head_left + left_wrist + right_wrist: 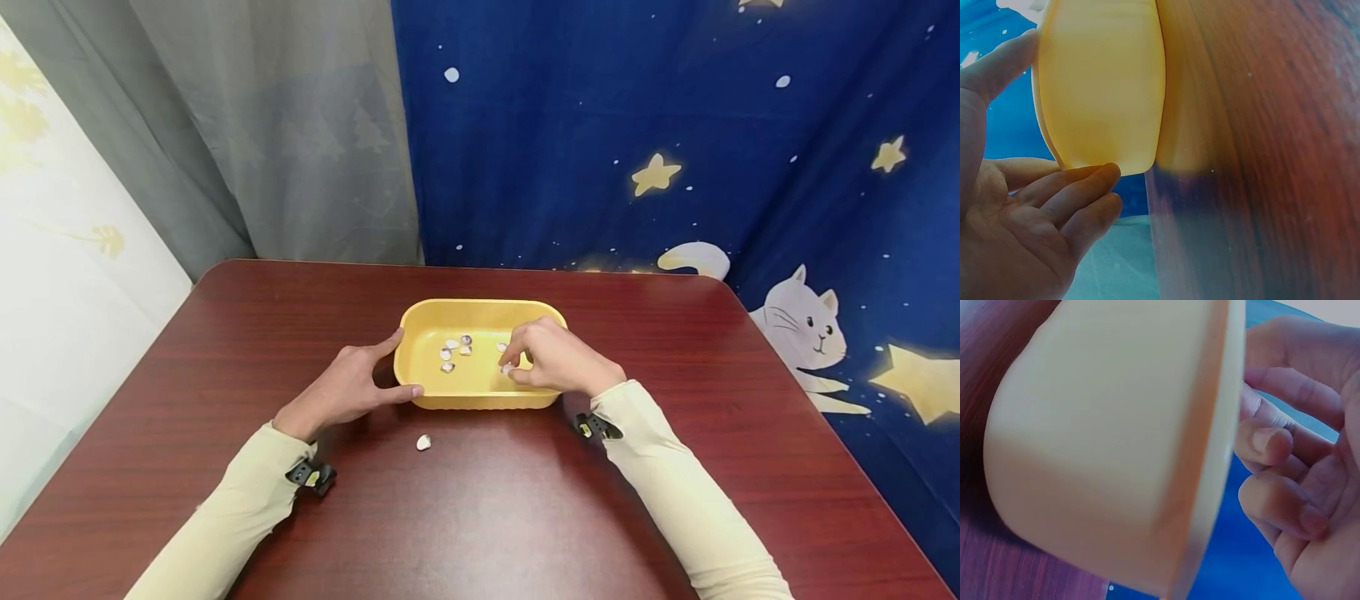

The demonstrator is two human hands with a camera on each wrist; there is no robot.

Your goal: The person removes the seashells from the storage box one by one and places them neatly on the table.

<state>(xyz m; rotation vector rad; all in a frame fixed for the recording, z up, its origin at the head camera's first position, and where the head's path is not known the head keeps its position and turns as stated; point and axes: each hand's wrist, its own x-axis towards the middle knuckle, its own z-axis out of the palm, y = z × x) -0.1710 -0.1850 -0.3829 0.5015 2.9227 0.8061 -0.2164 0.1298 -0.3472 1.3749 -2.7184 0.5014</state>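
Note:
A yellow rectangular basin [480, 401] with rounded corners stands on the table. Several small pale shells [447, 367] lie inside it, mostly in its left half. My left hand [348, 387] holds the basin's left end, thumb at the near corner and fingers along the side; the left wrist view shows the fingers against its wall [1104, 87]. My right hand [555, 358] reaches over the right part, its thumb and forefinger pinching a small shell [507, 368]. In the right wrist view the basin wall [1097, 425] hides those fingertips, and the other fingers [1279, 500] are curled.
One pale shell [423, 442] lies on the dark red wooden table [480, 517], in front of the basin near its left end. Behind the table hang a grey curtain [315, 150] and a blue curtain [540, 150] with stars and a cat.

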